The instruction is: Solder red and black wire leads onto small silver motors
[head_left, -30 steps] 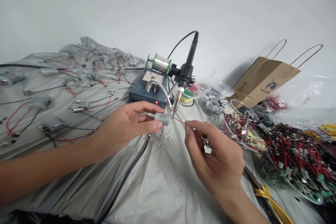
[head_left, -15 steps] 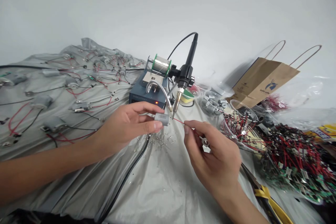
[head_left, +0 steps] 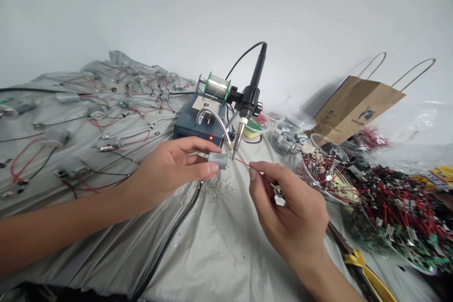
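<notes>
Small silver cylindrical motor (head_left: 218, 160) held above the grey sheet, gripped by thumb and fingers of the left hand (head_left: 166, 167), thin red wire (head_left: 242, 163) pinched in the nearly closed right hand (head_left: 290, 212), its end just beside the tip of a black-handled soldering iron (head_left: 239, 132) (wire-wound solder spool (head_left: 216, 87) behind).

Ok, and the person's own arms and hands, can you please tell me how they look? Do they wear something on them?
The left hand and right hand are bare, with no gloves, rings or watch in view. The left forearm and right forearm show no sleeve.

L hand (head_left: 166, 165): silver motor (head_left: 218, 160). R hand (head_left: 288, 212): red wire (head_left: 241, 162), near solder iron tip (head_left: 235, 144).
</notes>
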Tool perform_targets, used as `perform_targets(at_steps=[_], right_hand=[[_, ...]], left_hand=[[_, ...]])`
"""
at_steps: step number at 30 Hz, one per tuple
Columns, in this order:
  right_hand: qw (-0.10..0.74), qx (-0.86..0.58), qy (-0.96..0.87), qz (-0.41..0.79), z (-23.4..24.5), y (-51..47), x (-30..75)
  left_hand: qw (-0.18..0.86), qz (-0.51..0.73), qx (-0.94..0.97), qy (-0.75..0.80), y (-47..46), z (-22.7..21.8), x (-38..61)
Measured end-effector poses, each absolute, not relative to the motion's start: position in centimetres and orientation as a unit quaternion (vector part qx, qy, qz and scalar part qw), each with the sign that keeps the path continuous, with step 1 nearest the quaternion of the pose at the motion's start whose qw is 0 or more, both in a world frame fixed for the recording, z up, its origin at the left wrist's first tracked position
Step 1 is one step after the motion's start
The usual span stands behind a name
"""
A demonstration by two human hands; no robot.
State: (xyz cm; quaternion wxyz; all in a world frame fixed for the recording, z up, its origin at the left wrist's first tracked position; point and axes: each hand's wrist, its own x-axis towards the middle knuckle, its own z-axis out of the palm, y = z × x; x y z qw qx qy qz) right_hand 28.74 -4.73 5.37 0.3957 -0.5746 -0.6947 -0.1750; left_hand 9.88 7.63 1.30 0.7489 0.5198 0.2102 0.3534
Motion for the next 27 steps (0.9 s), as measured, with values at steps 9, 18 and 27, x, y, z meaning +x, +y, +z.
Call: perform_targets(at_steps=[9, 18, 27], right_hand=[[0.396, -0.573, -0.697, -0.169, 5.30, -4.78, 28.80], [0.396, -0.572, -0.697, -0.171, 5.28, -4.79, 28.79], [0.397, -0.568, -0.700, -0.169, 5.31, -4.66, 28.76]], left_hand=[[0.748, 0.349, 0.524, 0.209, 7.63, 1.19, 9.87], [0.750, 0.353, 0.525, 0.195, 7.67, 1.21, 9.82], [0.750, 0.355, 0.525, 0.189, 7.78, 1.08, 9.89]])
